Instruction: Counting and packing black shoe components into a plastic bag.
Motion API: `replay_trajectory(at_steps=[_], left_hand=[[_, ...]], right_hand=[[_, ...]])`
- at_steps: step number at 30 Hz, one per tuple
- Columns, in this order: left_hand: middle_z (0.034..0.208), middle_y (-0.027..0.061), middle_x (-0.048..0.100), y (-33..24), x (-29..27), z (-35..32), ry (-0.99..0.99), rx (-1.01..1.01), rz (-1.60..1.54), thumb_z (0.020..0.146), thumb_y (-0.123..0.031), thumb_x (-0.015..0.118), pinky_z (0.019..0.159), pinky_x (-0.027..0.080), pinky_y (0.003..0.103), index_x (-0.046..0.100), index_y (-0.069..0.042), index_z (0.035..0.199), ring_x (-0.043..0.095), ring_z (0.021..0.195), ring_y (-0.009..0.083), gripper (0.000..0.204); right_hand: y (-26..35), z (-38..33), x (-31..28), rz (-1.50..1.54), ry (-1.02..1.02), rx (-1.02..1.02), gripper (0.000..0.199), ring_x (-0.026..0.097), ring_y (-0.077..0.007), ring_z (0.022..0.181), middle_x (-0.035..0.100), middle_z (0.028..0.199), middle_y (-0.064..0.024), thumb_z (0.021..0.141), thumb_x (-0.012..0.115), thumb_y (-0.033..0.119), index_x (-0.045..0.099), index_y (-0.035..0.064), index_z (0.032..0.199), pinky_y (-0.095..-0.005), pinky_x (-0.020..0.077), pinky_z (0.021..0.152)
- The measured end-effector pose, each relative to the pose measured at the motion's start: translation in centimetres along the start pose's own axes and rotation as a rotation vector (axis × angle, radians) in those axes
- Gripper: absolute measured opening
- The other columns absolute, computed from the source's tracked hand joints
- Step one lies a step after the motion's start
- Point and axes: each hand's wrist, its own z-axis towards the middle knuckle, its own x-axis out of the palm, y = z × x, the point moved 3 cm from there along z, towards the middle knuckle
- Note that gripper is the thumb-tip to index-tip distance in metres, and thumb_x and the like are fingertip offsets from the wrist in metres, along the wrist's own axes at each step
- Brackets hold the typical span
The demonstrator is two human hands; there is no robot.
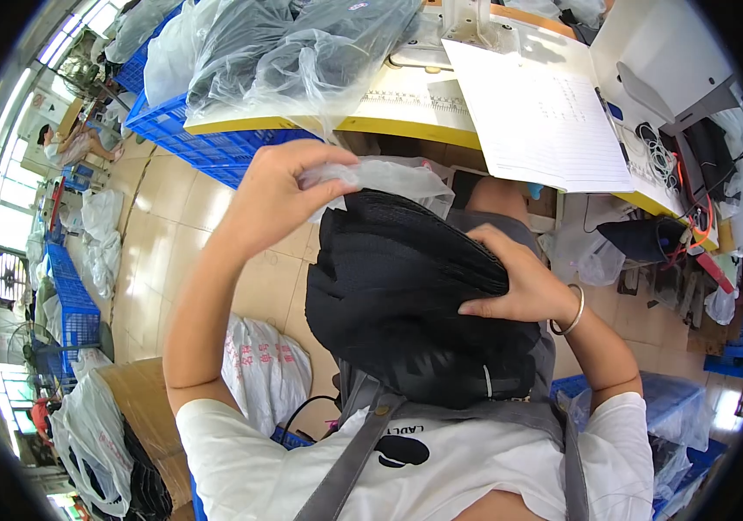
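A thick stack of black fabric pieces [406, 295] rests on my lap, its layers fanned along the upper edge. My right hand [523, 278] grips the stack at its right side, thumb on the front face and fingers behind. At the stack's upper left, my left hand [289, 191] pinches the edge of a clear plastic bag [402, 178]. The bag lies just beyond the fabric's top edge, partly behind it. How far the bag reaches behind the stack is hidden.
Ahead stands a sewing table [424, 95] with a yellow edge, a sheet of lined paper [545, 122] on it. A blue crate [202, 143] and plastic-wrapped dark goods [302, 56] are at far left. A white sack [263, 369] sits left of me; another person [72, 143] sits far left.
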Motion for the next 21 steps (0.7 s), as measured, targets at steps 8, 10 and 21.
replay_trajectory(at_steps=[8,10,21], left_hand=[[0.072,0.0117,0.065,-3.0,3.0,0.0,0.108,0.088,0.035,0.079,-0.017,0.066,0.057,0.046,0.028,0.069,-0.004,0.086,0.063,0.062,0.0204,0.015],[0.074,0.0114,0.065,-3.1,3.3,-0.1,0.094,0.137,0.075,0.077,-0.014,0.066,0.058,0.047,0.028,0.069,-0.004,0.086,0.063,0.064,0.0219,0.014],[0.079,0.0100,0.052,3.6,0.3,-3.3,-0.193,0.037,0.800,0.067,0.003,0.060,0.065,0.045,0.037,0.059,-0.006,0.095,0.055,0.075,0.0283,0.029]], right_hand=[[1.1,0.8,0.7,-0.127,-0.012,0.044,0.066,0.047,-0.0388,0.114,0.012,0.148,-0.0197,0.067,0.076,0.028,0.044,0.0013,0.118,-0.0407,0.0431,0.090],[0.5,0.8,0.9,-0.103,-0.043,-0.060,0.065,0.050,-0.0377,0.110,0.027,0.142,-0.0188,0.068,0.074,0.028,0.043,0.0015,0.118,-0.0405,0.0443,0.087],[0.9,-0.2,0.1,-0.007,-0.047,0.018,0.067,0.054,-0.0335,0.101,0.049,0.109,-0.0142,0.066,0.077,0.024,0.044,0.0010,0.119,-0.0363,0.0431,0.084]])
